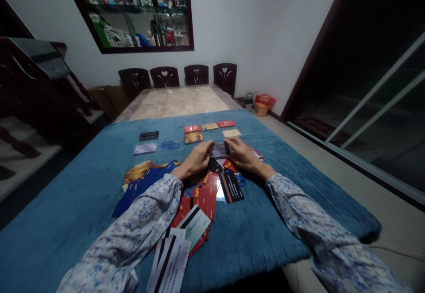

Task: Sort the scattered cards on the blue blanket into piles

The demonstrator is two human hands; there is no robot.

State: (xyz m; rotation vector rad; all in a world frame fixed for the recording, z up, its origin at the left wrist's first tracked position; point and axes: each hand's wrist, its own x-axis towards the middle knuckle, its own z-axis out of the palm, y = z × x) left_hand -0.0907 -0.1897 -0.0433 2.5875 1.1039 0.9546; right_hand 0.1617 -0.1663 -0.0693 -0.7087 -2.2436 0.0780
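Observation:
Between my two hands is a pale lilac card (219, 150), possibly more than one stacked. My left hand (198, 156) closes on its left end and my right hand (245, 154) on its right end. Below them lies a loose spread of cards: a black card with a pink stripe (231, 186), many red cards (203, 200), and white cards with black magnetic stripes (172, 264) nearest me. Dark blue cards (142, 186) and gold cards (136, 172) lie by my left forearm, which hides part of the spread.
Sorted cards sit farther off: a black stack (149, 136), a lilac stack (145, 148), a blue card (170, 145), a gold stack (193, 137) and a red stack (226, 124). A blue cloth (83, 182) covers the near table. Several dark chairs (196, 75) stand at the far end.

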